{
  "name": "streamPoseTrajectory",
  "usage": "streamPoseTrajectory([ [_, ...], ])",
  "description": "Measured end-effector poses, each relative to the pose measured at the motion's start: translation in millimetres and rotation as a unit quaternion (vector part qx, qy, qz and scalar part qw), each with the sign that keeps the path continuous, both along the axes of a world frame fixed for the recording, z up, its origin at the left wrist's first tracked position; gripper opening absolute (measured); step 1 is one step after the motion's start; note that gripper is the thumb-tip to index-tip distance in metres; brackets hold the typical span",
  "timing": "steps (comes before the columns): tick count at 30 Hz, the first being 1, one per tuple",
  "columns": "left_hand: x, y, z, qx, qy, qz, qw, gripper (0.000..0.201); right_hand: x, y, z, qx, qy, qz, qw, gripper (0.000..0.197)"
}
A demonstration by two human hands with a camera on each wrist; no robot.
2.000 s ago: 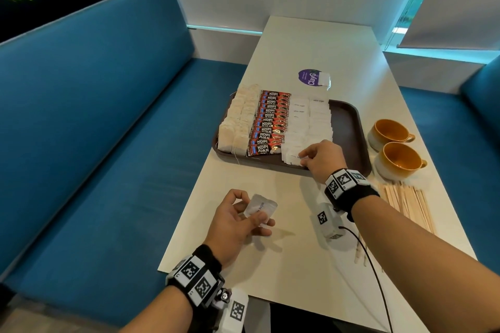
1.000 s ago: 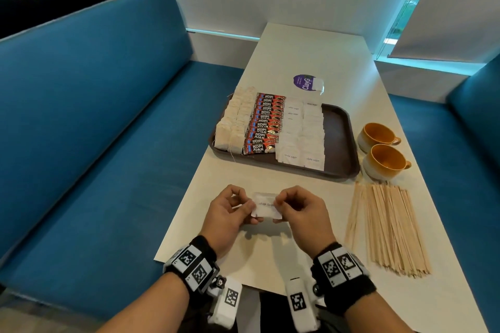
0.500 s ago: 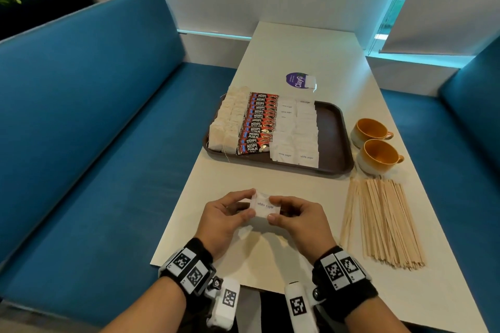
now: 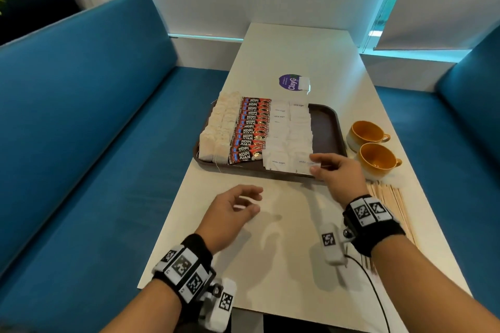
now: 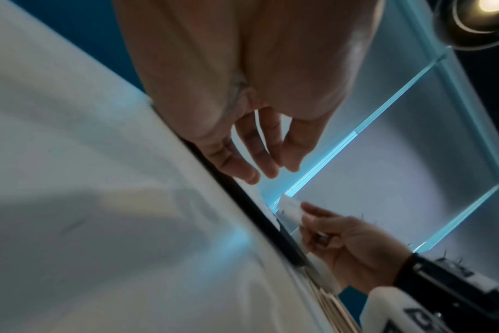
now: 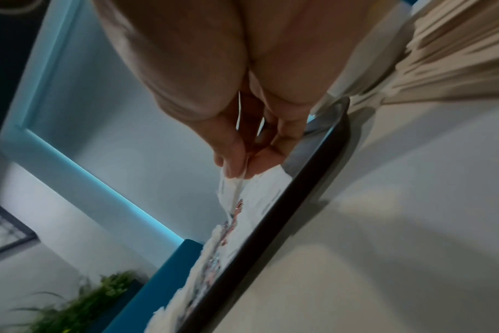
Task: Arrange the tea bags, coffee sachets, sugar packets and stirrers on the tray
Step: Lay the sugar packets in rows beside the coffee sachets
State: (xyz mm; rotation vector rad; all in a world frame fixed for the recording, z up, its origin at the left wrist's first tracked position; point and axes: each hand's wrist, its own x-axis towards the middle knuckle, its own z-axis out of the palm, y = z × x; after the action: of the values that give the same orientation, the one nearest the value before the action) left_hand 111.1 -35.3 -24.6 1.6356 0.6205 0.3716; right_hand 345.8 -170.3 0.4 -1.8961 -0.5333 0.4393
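A brown tray (image 4: 327,127) holds rows of tea bags (image 4: 216,132), red coffee sachets (image 4: 250,130) and white sugar packets (image 4: 289,138). My right hand (image 4: 313,164) pinches one white sugar packet (image 4: 316,164) between thumb and fingers, just over the near right end of the sugar rows. The right wrist view shows that packet (image 6: 232,189) hanging from the right hand (image 6: 239,166) above the tray's rim. My left hand (image 4: 254,201) hovers over the table in front of the tray, fingers loosely curled and holding nothing. Wooden stirrers (image 4: 389,200) lie on the table, right of my right wrist.
Two orange cups (image 4: 365,132) (image 4: 377,159) stand right of the tray. A purple round sticker (image 4: 290,82) lies beyond it. The right part of the tray is bare. Blue benches (image 4: 94,143) flank the white table (image 4: 270,251).
Both hands held the sugar packet near the table's front edge. My left hand has let go, and my right hand has carried the packet forward to the tray.
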Motion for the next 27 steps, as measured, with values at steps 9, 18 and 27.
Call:
streamPoseTrajectory([
  [9, 87.1, 26.1, 31.0, 0.330, 0.234, -0.145, 0.903, 0.055, 29.1, 25.2, -10.2, -0.176, -0.093, 0.067, 0.978, 0.013],
  [18, 111.1, 20.2, 12.6, 0.397, 0.321, -0.188, 0.839, 0.063, 31.4, 33.9, -13.6, -0.234, -0.141, 0.072, 0.959, 0.009],
  [27, 111.9, -9.6, 32.3, 0.301, 0.158, -0.146, 0.929, 0.031, 24.1, -45.7, 18.5, -0.125, -0.107, 0.006, 0.986, 0.013],
])
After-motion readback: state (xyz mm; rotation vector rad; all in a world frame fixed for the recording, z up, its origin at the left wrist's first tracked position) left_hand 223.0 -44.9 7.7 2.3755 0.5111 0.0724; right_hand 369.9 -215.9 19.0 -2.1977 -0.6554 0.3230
